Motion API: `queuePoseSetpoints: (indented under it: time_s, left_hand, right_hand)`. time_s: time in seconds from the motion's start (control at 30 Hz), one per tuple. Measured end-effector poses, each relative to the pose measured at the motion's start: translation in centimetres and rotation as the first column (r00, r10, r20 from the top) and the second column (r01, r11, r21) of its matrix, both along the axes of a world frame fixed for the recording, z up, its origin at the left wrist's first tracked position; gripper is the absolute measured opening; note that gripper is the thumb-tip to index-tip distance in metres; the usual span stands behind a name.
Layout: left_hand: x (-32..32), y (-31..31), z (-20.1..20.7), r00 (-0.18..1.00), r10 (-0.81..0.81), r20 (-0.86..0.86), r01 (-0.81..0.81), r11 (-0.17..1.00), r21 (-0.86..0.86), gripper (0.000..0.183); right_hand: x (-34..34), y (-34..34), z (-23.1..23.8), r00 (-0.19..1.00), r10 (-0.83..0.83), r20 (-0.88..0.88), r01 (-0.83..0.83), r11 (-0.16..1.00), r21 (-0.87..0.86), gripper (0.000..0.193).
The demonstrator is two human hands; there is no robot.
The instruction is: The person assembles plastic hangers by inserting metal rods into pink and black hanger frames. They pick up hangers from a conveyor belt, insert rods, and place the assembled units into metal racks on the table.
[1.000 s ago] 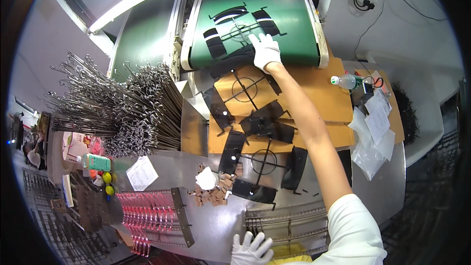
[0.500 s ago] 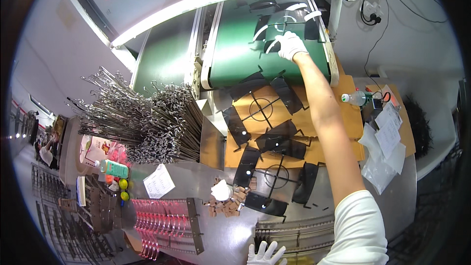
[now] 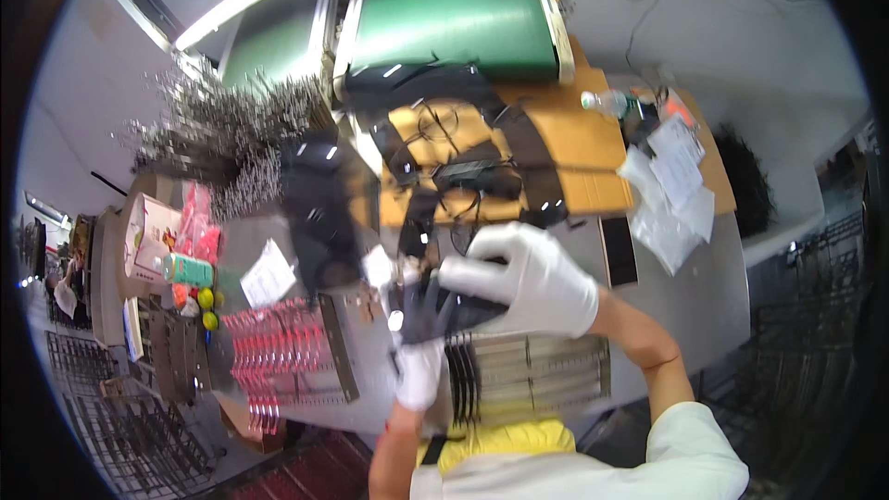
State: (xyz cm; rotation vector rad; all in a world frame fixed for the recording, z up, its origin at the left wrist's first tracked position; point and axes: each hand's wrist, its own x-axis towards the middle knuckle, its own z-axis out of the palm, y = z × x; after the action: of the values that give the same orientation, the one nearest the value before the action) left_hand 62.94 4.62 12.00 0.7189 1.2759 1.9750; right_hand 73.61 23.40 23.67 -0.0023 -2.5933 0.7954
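Note:
A black metal frame with curved dark panels (image 3: 319,213) is up close, blurred by motion. My gloved left hand (image 3: 419,375) grips its near panel from below. My gloved right hand (image 3: 528,278) is closed at the same panel's right side, the fingers partly smeared. Behind it, more black panelled pieces (image 3: 477,176) with thin wire crosses and rings lie on brown cardboard (image 3: 593,153). Below my hands, several curved black strips (image 3: 463,380) stand in a metal rack (image 3: 565,370).
A green conveyor belt (image 3: 454,23) runs at the back. Bundled metal hooks (image 3: 222,130) stand left, above a rack of pink-lit hooks (image 3: 278,343). A clear bottle (image 3: 607,104), papers (image 3: 676,162) and a flat dark rectangle (image 3: 619,250) lie right.
My right hand has come back from the conveyor to the near side, and a black panelled frame is now between both hands. My left hand has risen from the lower edge. The view has shifted.

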Motion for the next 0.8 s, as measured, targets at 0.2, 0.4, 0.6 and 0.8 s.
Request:
queuePoseSetpoints:
  time_s: [0.2,0.4,0.6,0.8]
  left_hand:
    - [-6.8,2.2,-4.4,0.719,-0.691,0.078,0.375,0.479,0.794,0.063]
    - [2.9,0.0,4.8,0.987,0.037,-0.157,0.009,0.959,0.283,0.057]
    - [2.3,-2.9,5.4,0.984,0.014,0.177,-0.009,0.999,-0.034,0.047]
    - [-7.9,-9.3,3.0,0.698,-0.568,0.436,0.211,0.745,0.633,0.058]
  right_hand:
    - [4.3,-10.0,-1.1,0.975,0.120,-0.187,-0.177,0.929,-0.324,0.057]
    - [3.8,-11.7,-5.5,0.669,-0.615,0.417,0.727,0.657,-0.197,0.074]
    - [4.2,-16.2,-8.7,0.656,-0.735,-0.172,0.622,0.397,0.675,0.059]
    - [8.9,-18.2,-15.1,0.824,-0.364,0.435,0.567,0.529,-0.631,0.024]
